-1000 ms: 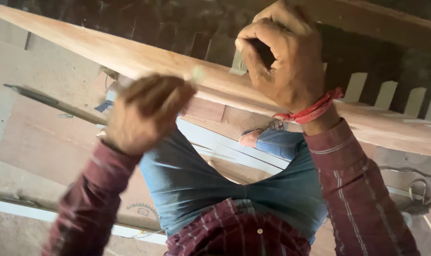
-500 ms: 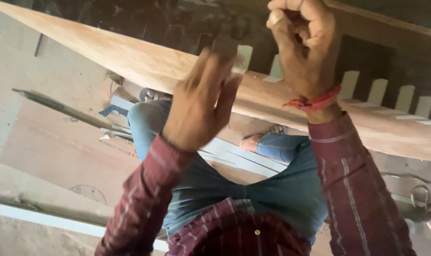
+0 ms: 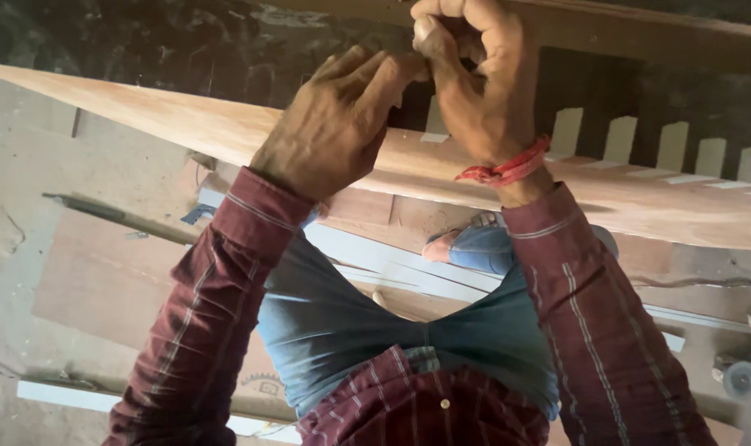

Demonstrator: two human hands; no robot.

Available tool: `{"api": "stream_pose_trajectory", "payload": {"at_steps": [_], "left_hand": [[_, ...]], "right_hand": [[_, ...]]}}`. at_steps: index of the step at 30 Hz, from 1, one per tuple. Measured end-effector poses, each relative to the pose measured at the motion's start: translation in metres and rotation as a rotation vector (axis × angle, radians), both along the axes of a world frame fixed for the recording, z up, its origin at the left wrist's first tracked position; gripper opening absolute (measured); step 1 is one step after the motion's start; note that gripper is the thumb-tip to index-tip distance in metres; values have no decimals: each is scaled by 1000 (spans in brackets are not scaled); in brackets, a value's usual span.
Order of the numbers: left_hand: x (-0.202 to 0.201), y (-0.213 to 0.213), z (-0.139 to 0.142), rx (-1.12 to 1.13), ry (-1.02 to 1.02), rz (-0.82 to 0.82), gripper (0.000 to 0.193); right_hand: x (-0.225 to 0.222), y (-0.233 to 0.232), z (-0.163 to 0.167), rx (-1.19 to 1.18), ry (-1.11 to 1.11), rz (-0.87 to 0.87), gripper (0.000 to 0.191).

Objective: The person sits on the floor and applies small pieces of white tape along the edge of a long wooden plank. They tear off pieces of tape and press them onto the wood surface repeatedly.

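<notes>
While your two hands meet at the 12 o'clock edge of the view, your right hand (image 3: 475, 83) is curled into a fist, thumb and forefinger pinched together on something small and pale; it is too hidden to tell what it is. Your left hand (image 3: 338, 124) lies flat-fingered beside it at 11 o'clock, fingers together and straight, their tips touching the right fist and gripping nothing. A red thread (image 3: 508, 169) circles your right wrist.

Below both hands, the long board (image 3: 177, 124) runs from 9 o'clock to 3 o'clock, tilted, its pale face up. Behind it at 2 o'clock stands a row of pale notched teeth (image 3: 619, 139) against dark wood. Your knees in blue jeans (image 3: 351, 322) sit at 6 o'clock, over the floor, where flat panels (image 3: 103, 281) lie at 8 o'clock. A thin dark rod (image 3: 86, 206) rests at 9 o'clock, and a small wheel-like part (image 3: 741, 378) shows at 4 o'clock.

To do this step well, judged from the pose: keep the pinch firm and close to the board, let the left fingertips steady the right fist rather than push it, and hold both wrists above the board's edge so the sleeves do not drag across its face.
</notes>
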State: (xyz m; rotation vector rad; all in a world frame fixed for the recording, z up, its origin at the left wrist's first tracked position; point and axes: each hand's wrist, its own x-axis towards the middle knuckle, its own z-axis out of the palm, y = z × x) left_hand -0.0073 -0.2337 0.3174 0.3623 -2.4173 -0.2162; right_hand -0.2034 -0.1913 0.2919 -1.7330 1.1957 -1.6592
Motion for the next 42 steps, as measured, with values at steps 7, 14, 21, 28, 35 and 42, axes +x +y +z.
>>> {"api": "stream_pose_trajectory", "payload": {"at_steps": [7, 14, 21, 28, 35, 42], "left_hand": [[5, -4, -6, 28, -27, -30, 28], [-1, -8, -9, 104, -29, -28, 41], [8, -3, -5, 327, 144, -81, 46], [5, -14, -19, 115, 52, -127, 59], [3, -12, -9, 352, 21, -129, 64], [57, -37, -21, 585, 398, 42, 45]], "right_hand": [[1, 1, 0, -14, -11, 25, 2], [2, 1, 10, 72, 99, -36, 8], [-3, 2, 0, -22, 153, -83, 5], [-2, 1, -7, -58, 133, -75, 5], [-4, 0, 1, 37, 105, -28, 2], [1, 4, 16, -82, 491, -47, 8]]}}
